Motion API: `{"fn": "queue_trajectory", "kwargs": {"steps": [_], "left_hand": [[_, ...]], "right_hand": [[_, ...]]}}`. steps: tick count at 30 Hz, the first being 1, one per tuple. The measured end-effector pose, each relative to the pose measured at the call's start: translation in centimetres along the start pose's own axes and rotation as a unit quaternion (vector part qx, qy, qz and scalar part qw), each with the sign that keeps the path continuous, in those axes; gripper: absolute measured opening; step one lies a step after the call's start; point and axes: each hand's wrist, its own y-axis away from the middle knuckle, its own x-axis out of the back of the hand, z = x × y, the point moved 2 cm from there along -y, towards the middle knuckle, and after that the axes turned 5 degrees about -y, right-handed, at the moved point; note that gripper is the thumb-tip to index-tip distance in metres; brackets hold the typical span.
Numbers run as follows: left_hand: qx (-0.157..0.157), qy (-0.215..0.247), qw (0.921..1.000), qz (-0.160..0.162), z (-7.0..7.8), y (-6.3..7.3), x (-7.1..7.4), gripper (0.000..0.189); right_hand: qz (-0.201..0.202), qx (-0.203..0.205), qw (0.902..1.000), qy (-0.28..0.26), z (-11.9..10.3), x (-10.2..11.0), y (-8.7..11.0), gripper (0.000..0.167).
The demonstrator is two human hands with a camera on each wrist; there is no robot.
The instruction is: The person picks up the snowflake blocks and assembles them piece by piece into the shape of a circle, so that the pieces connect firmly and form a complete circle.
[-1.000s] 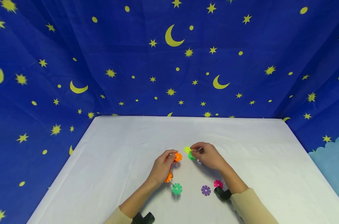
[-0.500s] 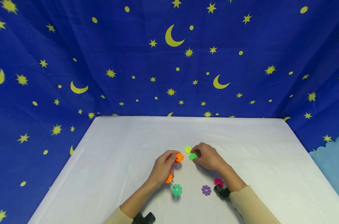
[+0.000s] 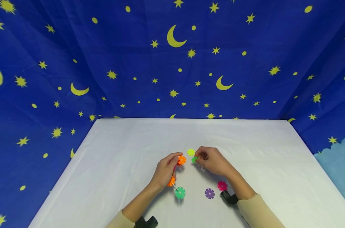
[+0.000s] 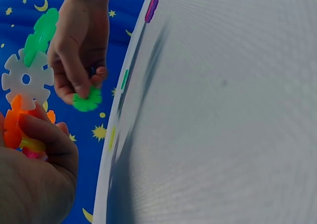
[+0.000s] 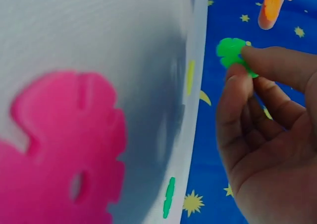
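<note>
My left hand (image 3: pixel 163 172) holds a group of joined snowflake-shaped plastic building discs. An orange disc (image 3: pixel 182 160) stands at its fingertips. A second orange disc (image 3: pixel 171 181) and a teal-green disc (image 3: pixel 180 193) show below the hand. In the left wrist view a whitish disc (image 4: pixel 27 80) links the orange part to the green one; bits of yellow and pink are partly hidden by the fingers. Apart from these, my right hand (image 3: pixel 213 160) pinches one bright green disc (image 5: pixel 230 51) between thumb and fingers, its notched rim towards the left hand.
A yellow disc (image 3: pixel 191 152) lies on the white tablecloth (image 3: pixel 126 142) just beyond the hands. Nearer me are a purple disc (image 3: pixel 209 193) and a pink disc (image 3: pixel 222 186), beside the right wrist's black camera mount (image 3: pixel 228 198). A blue star-printed cloth (image 3: pixel 149 63) rises behind.
The bright green disc has been turned in my right fingers, and less of its face shows than half a second ago. The left hand and its joined discs stay nearly in place.
</note>
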Motion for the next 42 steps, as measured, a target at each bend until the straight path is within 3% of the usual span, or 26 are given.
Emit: {"fn": "queue_trajectory", "kwargs": {"steps": [7,16,34,42], "left_hand": [[-0.003,0.003,1.0,0.007,0.0,0.0,0.0,0.032],[-0.012,0.014,0.9998,0.002,-0.1,-0.1,0.0,0.032],[-0.005,0.016,0.9998,-0.008,0.3,0.0,0.0,0.033],[-0.019,0.03,0.9994,-0.008,0.1,0.1,-0.1,0.035]], "right_hand": [[0.005,0.041,0.9972,-0.062,-1.0,0.0,0.3,0.01],[0.019,0.055,0.9958,-0.071,-1.7,-0.6,0.6,0.013],[0.038,0.062,0.9949,-0.071,-2.3,-1.0,0.6,0.014],[0.016,0.041,0.9907,-0.129,-2.0,-1.6,0.5,0.007]]}}
